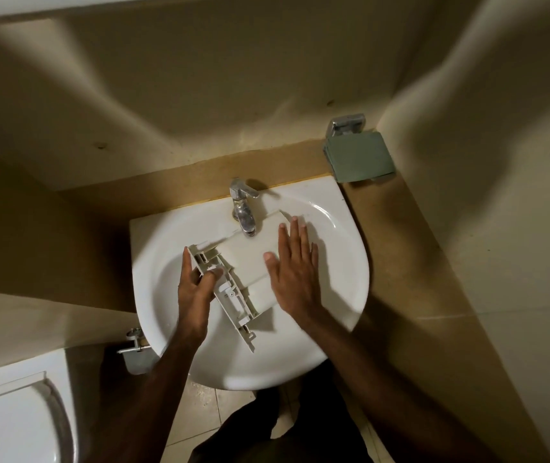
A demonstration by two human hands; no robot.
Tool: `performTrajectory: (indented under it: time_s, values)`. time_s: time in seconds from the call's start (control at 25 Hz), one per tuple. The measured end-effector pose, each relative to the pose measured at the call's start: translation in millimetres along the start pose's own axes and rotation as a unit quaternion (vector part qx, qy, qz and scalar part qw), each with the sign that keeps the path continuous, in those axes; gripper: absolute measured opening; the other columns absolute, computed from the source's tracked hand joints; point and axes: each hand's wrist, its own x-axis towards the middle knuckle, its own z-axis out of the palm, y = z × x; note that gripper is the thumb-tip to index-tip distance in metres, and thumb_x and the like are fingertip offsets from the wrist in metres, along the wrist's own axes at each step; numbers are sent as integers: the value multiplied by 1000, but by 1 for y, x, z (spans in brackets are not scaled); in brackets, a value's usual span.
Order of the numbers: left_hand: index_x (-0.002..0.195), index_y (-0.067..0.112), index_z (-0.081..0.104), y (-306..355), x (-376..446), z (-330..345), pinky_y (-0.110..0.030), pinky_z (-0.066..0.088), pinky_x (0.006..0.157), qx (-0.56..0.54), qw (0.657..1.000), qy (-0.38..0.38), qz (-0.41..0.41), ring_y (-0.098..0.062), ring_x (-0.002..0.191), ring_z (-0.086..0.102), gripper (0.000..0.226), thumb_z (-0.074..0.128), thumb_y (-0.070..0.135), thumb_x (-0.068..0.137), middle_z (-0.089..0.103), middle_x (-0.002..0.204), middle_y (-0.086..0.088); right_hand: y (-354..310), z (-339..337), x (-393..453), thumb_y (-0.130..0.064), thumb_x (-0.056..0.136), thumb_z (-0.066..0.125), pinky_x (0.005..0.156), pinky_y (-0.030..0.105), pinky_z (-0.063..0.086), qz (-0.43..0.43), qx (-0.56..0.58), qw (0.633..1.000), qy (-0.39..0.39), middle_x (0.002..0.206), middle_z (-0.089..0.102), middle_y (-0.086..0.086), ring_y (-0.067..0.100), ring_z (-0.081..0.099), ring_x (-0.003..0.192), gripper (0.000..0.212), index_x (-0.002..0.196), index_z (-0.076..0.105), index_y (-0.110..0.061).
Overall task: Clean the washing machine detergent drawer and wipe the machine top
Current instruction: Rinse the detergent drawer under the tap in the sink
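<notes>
Right hand [295, 272] flat on drawer [250, 259]; left hand [197, 289] grips its front.

The scene is dim and warm-toned, lit from above and behind the camera. The white sink [340, 289] is the brightest surface, with a curved glare streak on its far right rim. Hard shadows fall inside the sink bowl. Walls beyond the sink look soft and smeared. Straight edges bow toward the frame borders, showing wide-angle distortion.
</notes>
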Motion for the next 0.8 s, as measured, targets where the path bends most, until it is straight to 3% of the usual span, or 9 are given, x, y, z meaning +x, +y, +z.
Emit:
performTrajectory:
  time_s: [0.16,0.28,0.36,0.48,0.56,0.64,0.8]
  values:
    - [157,32,35,1,-5,-10,-45,57,91,-17,999,24,-22,-18,113,71,74,63,29,89,73,124,3,11,-8,-45,-49,110,34,127,58,14,-93,-40,994,-29,174,-1,10,25,-5,161,70,166,13,-12]
    - [156,35,35,6,-14,-11,-42,56,86,-37,998,38,-29,-17,112,72,70,67,22,96,74,124,0,6,-27,-67,-46,111,37,123,61,22,-99,58,993,-33,173,16,3,17,4,161,56,157,45,-15]
    - [155,35,36,7,-24,-10,-45,57,90,-51,997,45,-34,-11,109,73,65,66,22,99,74,123,2,-16,-42,-85,-50,108,43,125,56,25,-128,126,983,-27,170,29,0,13,12,160,55,148,57,-14]
    - [157,35,31,14,-41,-7,-55,55,100,-62,995,50,-59,-11,115,70,85,78,45,87,70,131,3,-56,-51,-110,-55,99,53,127,43,18,-167,115,977,-61,172,21,-1,13,12,160,71,158,42,-18]
    - [157,37,27,20,-50,-4,-53,56,98,-57,994,51,-74,-13,115,70,104,87,54,74,70,131,3,-68,-41,-118,-48,97,55,123,43,33,-154,64,986,-25,170,28,4,19,27,157,69,157,40,-18]
    - [158,41,19,24,-58,-1,-51,58,95,-52,994,42,-84,-12,109,73,114,90,52,70,72,125,4,-69,-35,-118,-37,99,59,108,39,53,-129,35,991,16,163,41,8,21,47,146,61,153,44,-14]
    - [162,39,4,28,-68,-3,-50,56,96,-30,994,30,-97,-9,108,72,128,91,50,68,72,121,11,-64,-31,-116,-41,101,60,103,34,55,-111,-18,993,26,166,37,8,22,46,147,71,161,33,-15]
